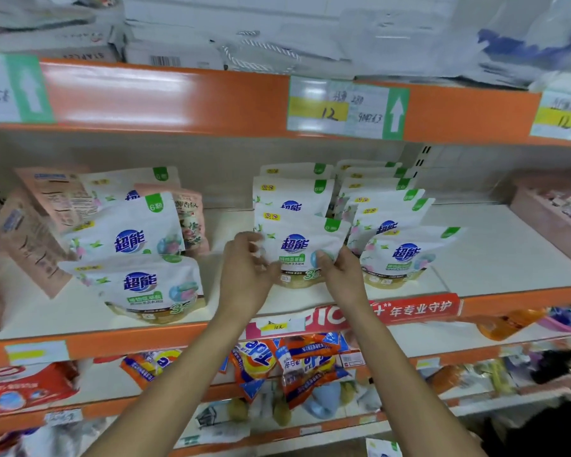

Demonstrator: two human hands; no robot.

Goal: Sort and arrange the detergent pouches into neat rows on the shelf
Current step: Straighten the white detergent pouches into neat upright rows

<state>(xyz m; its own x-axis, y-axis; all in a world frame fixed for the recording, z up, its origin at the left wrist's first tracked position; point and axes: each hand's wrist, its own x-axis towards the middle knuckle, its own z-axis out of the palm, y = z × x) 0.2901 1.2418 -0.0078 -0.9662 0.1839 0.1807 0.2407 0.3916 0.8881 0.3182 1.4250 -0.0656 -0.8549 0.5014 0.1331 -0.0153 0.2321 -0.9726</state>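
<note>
**Detergent pouches: middle shelf**

White stand-up pouches with a blue logo, green corner tab and tan base, on the cream shelf point(508, 252). The centre row point(292, 192) stands upright in file. Its front pouch point(295, 249) is gripped at both lower edges by the left hand point(244, 272) and right hand point(340, 272). The right row point(406, 255) is a longer file, fanned rightward. The left pair point(139, 258) sits loose and tilted, out of line.

Rear pouches point(370, 179) mostly hidden.
</note>
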